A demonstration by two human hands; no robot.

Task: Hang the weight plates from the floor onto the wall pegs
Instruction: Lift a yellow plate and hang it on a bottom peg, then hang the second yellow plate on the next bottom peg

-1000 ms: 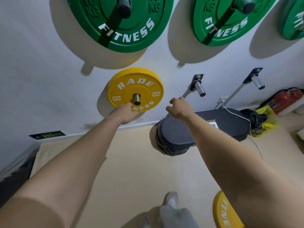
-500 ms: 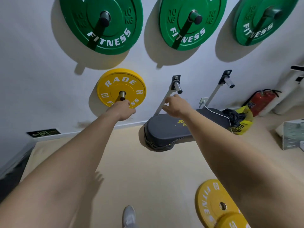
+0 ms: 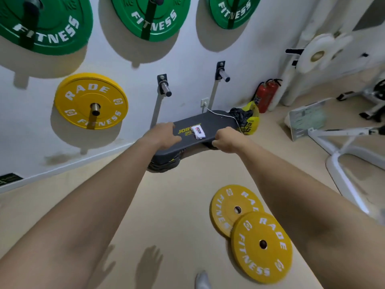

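Observation:
A yellow weight plate (image 3: 90, 101) hangs on a low wall peg at the left. Two more yellow plates lie on the floor at the lower right, the near one (image 3: 261, 247) overlapping the far one (image 3: 231, 207). Two low pegs, one (image 3: 165, 88) and another (image 3: 224, 75), stick out of the wall bare. My left hand (image 3: 161, 135) and my right hand (image 3: 226, 140) hover in mid-air with loosely curled fingers and hold nothing. Both are apart from the hung plate and well above the floor plates.
Three green plates (image 3: 150, 15) fill the upper pegs. A black padded board (image 3: 208, 124) leans on the floor at the wall, under my hands. A yellow bag (image 3: 251, 122), a red fire extinguisher (image 3: 265, 94) and a white metal frame (image 3: 343, 142) stand at the right.
My left hand has come off the hung yellow plate and both hands have pulled back from the wall. The view has swung down and right, showing two floor plates.

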